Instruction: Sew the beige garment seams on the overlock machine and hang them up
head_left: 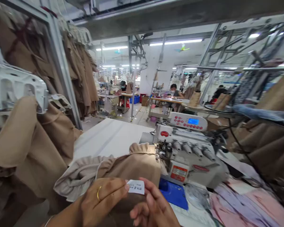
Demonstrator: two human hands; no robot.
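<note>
Left hand: closed in a pinch on one edge of a small printed white label.
Right hand: apparently pinching the opposite edge.
Label position: 6 o'clock, just below tan gathered fabric.
Overlock sewing machine: 2 o'clock.

The white label's print is too small to read (the overlock's display too).

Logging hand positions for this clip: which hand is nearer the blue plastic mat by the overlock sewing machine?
Right. The right hand sits at the edge of the blue plastic mat; the left hand is farther off, beyond the right hand.
</note>
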